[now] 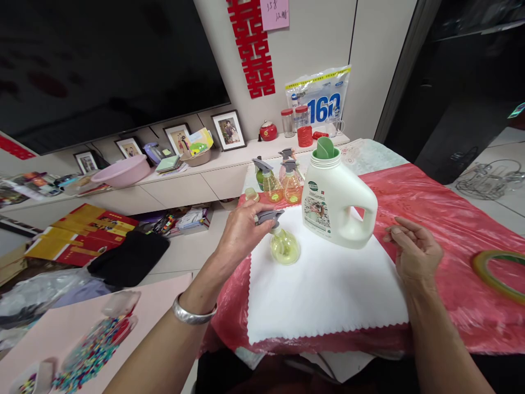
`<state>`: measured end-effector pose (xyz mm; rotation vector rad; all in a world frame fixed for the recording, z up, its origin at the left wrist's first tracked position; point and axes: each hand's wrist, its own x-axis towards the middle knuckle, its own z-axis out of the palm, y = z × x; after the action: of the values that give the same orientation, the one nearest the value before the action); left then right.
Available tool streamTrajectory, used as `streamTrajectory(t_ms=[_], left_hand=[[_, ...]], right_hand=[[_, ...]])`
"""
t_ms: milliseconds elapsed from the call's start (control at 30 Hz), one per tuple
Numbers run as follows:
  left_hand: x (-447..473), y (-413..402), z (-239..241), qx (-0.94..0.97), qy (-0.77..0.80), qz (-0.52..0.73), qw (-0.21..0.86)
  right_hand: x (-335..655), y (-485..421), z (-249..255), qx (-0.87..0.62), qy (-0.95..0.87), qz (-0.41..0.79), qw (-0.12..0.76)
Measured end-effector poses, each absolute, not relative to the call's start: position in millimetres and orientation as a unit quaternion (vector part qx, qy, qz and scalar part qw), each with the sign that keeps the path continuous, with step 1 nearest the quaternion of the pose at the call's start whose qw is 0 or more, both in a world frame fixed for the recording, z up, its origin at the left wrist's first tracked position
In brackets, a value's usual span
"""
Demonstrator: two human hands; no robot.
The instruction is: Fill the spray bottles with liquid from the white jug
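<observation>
In the head view my left hand (245, 225) is closed around the grey trigger head of a small, clear yellowish spray bottle (285, 249) over the white scalloped-edge mat (324, 298). Pale liquid shows in its round body. My right hand (418, 251) hovers at the mat's right side, fingers loosely bent and apart, holding nothing. Between the hands stands a large pale-green detergent jug (334, 202), upright, with a green piece (325, 148) in its mouth. Behind the held bottle are an orange spray bottle (292, 186), a yellow one (271, 185) and a small cap (251, 194).
Red plastic sheeting (447, 213) covers the table, with a roll of tape (500, 273) at right. A low cabinet (180, 186) behind bears jars, photo frames and a pink basin (122, 171). Colourful beads (92, 350) lie on a pink surface at lower left.
</observation>
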<state>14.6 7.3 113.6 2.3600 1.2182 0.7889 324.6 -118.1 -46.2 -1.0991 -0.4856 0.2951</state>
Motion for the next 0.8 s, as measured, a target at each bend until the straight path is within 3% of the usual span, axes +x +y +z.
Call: streamTrajectory(t_ms=[800], left_hand=[[10,-2,81,0.838,0.411,0.316,0.170]], right_hand=[[325,-118,-50,-0.526,-0.237,0.122,0.807]])
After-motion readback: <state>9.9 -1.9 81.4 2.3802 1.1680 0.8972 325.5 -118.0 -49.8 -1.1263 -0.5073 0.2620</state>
